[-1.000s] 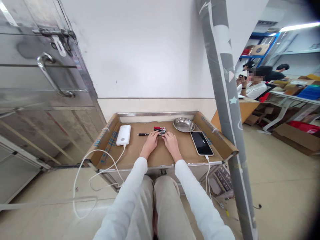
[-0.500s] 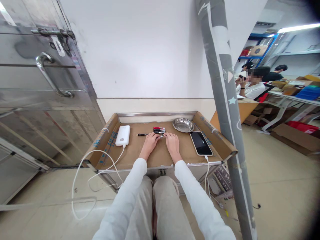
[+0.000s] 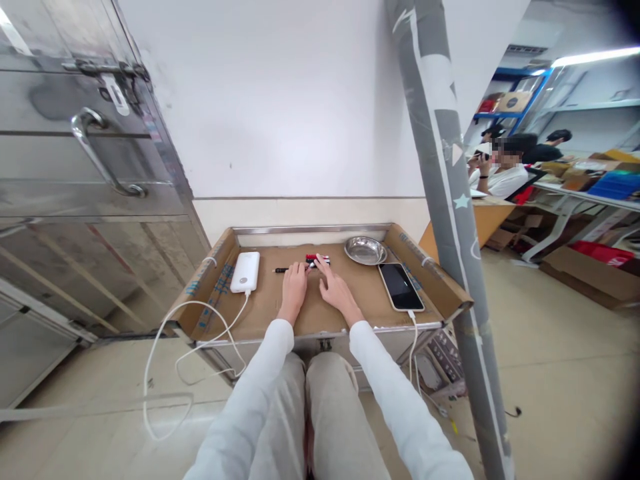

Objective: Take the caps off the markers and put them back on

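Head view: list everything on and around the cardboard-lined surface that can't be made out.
All in the head view:
- Black pen-like item: part of its length covered by the left hand.
- Small red and black items: partly behind the right hand; markings too small.
- Grey pole: top cut off by the upper edge.

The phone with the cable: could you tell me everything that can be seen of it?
The phone has an apparently unlit black screen within a pale rim. It lies face up, askew, on brown cardboard, right of the right hand, untouched by it. A white cable plugs into its near end; the metal dish is close to its far end.
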A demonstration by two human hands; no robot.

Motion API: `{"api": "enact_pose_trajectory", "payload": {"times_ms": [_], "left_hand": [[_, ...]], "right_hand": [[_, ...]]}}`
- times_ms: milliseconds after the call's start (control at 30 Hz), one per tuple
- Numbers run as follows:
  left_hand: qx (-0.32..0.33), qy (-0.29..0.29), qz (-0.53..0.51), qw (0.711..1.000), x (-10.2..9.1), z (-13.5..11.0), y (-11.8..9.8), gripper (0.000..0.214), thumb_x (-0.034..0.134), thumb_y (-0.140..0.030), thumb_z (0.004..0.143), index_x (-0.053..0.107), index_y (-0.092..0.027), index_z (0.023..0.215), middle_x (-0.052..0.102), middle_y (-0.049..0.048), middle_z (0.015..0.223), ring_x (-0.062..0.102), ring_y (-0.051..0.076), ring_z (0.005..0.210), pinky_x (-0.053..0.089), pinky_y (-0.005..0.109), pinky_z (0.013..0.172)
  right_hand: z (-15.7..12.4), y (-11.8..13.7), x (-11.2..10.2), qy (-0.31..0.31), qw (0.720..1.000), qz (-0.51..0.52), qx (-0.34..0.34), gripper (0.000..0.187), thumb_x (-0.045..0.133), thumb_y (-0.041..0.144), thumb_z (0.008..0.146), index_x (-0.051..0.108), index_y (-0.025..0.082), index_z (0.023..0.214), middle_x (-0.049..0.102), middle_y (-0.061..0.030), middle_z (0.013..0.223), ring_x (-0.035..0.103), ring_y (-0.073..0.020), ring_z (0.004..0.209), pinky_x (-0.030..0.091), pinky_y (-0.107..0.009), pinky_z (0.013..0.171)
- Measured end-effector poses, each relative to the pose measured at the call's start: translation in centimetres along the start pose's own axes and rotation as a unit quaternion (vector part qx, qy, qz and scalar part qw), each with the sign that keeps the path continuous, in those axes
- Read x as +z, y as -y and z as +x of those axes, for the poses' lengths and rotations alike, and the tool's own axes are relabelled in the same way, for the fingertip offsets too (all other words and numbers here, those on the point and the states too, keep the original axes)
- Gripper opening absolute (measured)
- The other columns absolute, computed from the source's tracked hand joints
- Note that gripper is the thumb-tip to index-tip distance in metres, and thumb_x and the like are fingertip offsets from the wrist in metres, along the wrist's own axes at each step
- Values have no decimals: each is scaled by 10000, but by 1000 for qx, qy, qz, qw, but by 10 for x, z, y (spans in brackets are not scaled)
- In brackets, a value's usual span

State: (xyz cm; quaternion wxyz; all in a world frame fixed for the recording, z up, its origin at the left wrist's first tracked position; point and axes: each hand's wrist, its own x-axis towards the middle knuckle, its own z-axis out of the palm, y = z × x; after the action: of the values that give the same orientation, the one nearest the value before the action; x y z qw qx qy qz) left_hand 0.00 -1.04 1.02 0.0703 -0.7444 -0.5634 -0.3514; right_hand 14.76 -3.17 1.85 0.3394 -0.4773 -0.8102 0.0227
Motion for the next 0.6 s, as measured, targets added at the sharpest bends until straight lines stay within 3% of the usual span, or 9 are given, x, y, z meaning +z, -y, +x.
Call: {"api": "enact_pose_trajectory", "payload": {"times_ms": [200,400,600], "left_hand": [[-138,-49,60,987,-4,-10,-2,221,347,-203,929,559,-146,955,562,151,975,516,297,979,424,453,856],[-153,-54,45,986,1,-14,-1,253,287,-120,903,539,-123,931,547,176,989,514,300,1002,426,469,868],[-141,-39,42,988,4,-10,3,273,271,-62,875,529,-106,958,535,179,1001,527,291,980,435,476,869]], "right_hand": [[4,-7,7,-16,999,-19,45,639,338,73,822,249,171,1447,531,-99,1321,505,-184,1185,425,-340,980],[4,-16,13,-35,994,-65,78,497,347,48,817,482,164,1280,450,-103,1391,441,-202,1232,381,-363,1023],[5,-18,16,-36,988,-108,102,413,395,80,840,557,200,1200,453,-111,1365,439,-232,1200,382,-392,990]]}}
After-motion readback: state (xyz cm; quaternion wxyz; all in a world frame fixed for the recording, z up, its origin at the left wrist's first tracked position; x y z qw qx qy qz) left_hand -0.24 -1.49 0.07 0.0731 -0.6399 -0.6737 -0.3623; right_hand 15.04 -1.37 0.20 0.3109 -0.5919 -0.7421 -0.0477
